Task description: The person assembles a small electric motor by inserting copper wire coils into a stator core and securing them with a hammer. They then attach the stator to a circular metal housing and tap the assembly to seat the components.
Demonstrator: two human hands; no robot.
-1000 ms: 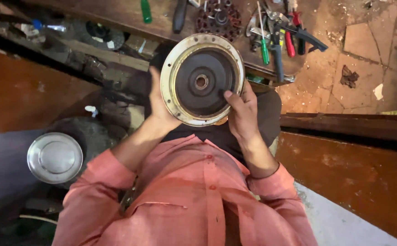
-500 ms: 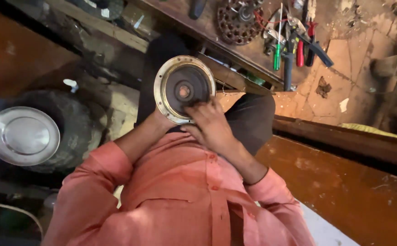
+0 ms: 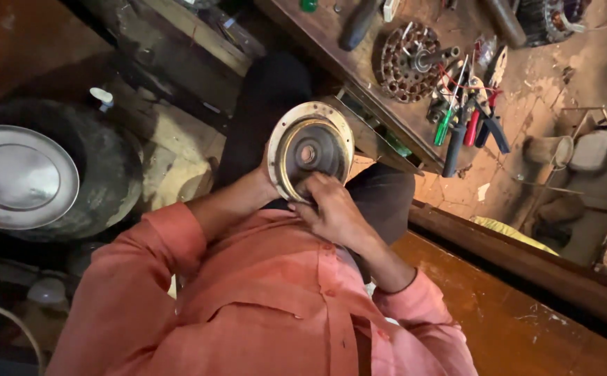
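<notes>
Close in, a salmon-pink shirt [image 3: 262,306] fills the lower view, sleeves pushed up off the forearms, presumably so the cloth is kept out of the work. Just above the chest, a round metal cover [image 3: 310,152] with a pale rim and a dark dished face is held over the lap, tilted so that its hollow side is turned up toward the camera, which lets the small bearing seat at its centre be seen. The left hand [image 3: 265,186] is tucked behind and under the cover's lower left edge and is clamped on the rim, so the piece is propped steady. The right hand [image 3: 331,212] is curled, fingertips pressed into the lower part of the dished face, thumb side toward the body; nothing separate is seen gripped in it. Out to the left of the left hand, a shiny domed metal lid [image 3: 19,177] is resting on a dark tyre-like ring [image 3: 112,167], parked within reach. Beyond the hands, up and to the right, a brown workbench [image 3: 359,69] is set close to the knees, and on it a wound stator with a shaft [image 3: 408,61] is lying flat. Further right of that, screwdrivers and pliers [image 3: 467,125] with green, red and blue handles are gathered in one cluster, handles pointing toward the seated person for easy picking.
</notes>
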